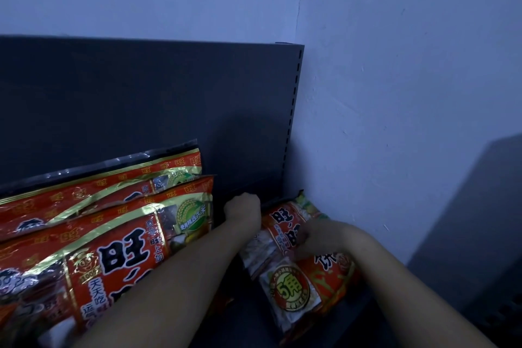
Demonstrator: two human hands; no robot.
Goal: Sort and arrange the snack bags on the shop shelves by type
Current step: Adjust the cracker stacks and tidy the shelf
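The small bag (293,288), red with a round yellow badge, lies flat at the right end of the shelf (248,325), in the corner by the slotted post (293,110). My view of the right hand (319,237) shows it on the bag's middle, fingers bent down onto the film. It's dim and blurred, so I can't tell whether they pinch or only press. The left hand (244,207) is at the bag's far end, against the dark back panel (141,93). Its fingers curl away from me and I can't tell what they hold. Two big red bags (127,257) lean left of the arms, one behind the other. A pale wall (395,65) stands to the right.
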